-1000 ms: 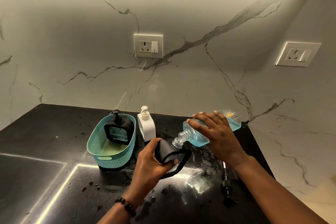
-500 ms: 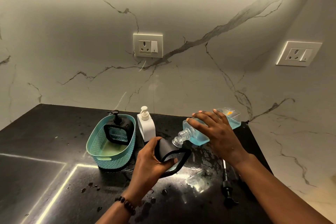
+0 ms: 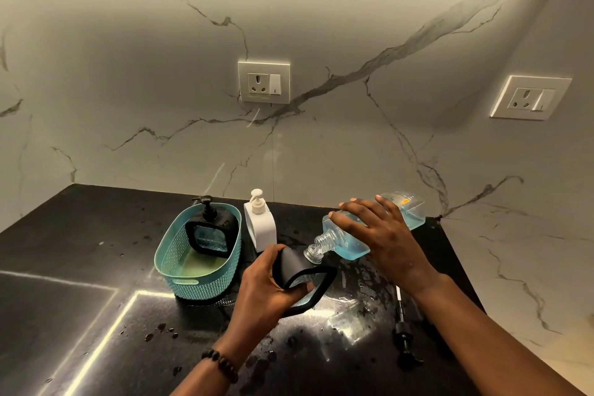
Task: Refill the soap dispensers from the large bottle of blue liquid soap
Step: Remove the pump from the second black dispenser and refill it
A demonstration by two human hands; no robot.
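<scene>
Seen from the head camera: over a wet black countertop (image 3: 96, 267), the right hand (image 3: 382, 235) grips a large bottle of blue liquid soap (image 3: 347, 239), tipped neck-down toward a black dispenser (image 3: 302, 280) clasped in the left hand (image 3: 266, 286). Whether soap is flowing is unclear. A second black dispenser (image 3: 212, 231) sits in a teal basket (image 3: 199, 280); a white dispenser (image 3: 260, 228) stands beside it.

Clear glossy plastic bottle (image 3: 373, 228) over a wet, polished black stone counter (image 3: 96, 235); matt black dispenser (image 3: 299, 276), perforated teal plastic basket (image 3: 199, 267), smooth white plastic dispenser (image 3: 260, 228), veined satin marble wall (image 3: 128, 74), beaded bracelet (image 3: 220, 363)
</scene>
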